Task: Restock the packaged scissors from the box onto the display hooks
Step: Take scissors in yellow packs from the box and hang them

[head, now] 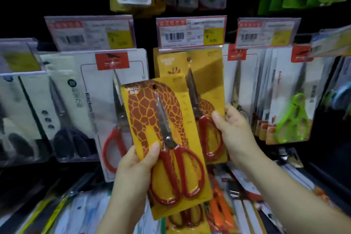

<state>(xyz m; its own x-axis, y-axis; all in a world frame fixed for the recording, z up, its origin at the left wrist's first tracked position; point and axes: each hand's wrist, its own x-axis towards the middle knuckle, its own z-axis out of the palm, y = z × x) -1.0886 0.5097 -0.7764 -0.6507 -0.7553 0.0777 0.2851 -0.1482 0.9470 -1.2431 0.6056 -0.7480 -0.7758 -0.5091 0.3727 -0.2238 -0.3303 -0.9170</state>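
Observation:
My left hand (136, 165) grips a yellow giraffe-print pack of red-handled scissors (167, 138) by its lower left edge, thumb on the front, holding it tilted in front of the rack. Behind it, a matching giraffe pack (205, 74) hangs on the middle display hook (189, 60). My right hand (233, 129) holds that hanging pack at its right edge, thumb on its front near the red handles. The box is not in view.
Price tags (190, 31) sit above each hook. White packs of red-handled kitchen scissors (114, 112) hang to the left, packs with green-handled scissors (290, 119) to the right. More packaged scissors (222, 213) hang in the row below and others above.

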